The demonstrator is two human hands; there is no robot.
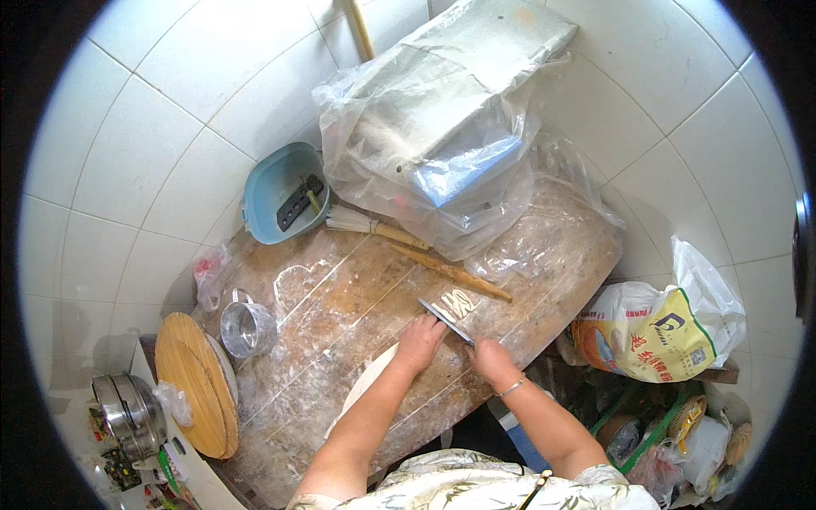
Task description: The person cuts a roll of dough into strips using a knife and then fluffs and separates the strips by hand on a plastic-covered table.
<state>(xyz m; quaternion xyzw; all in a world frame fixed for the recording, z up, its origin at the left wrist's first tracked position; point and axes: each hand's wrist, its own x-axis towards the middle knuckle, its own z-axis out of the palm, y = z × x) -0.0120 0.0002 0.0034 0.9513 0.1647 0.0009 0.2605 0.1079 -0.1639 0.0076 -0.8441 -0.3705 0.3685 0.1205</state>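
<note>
On the floured wooden board, a long flat strip of pale dough (365, 382) runs under my left forearm. My left hand (421, 342) presses down on its far end, fingers bent and held close together beside the blade. In my right hand (495, 364) is the handle of a knife (444, 320), its blade slanting to the upper left across the end of the dough. Just beyond the blade lie several cut strips of dough (456, 303), some of them curled. My left hand hides part of the dough.
A wooden rolling pin (450, 270) and a brush (374, 226) lie farther back. Behind them stands a plastic-covered box (442, 93). At left are a blue basin (285, 191), a metal cup (248, 328) and round wooden lids (191, 382). A flour bag (646, 331) sits at right.
</note>
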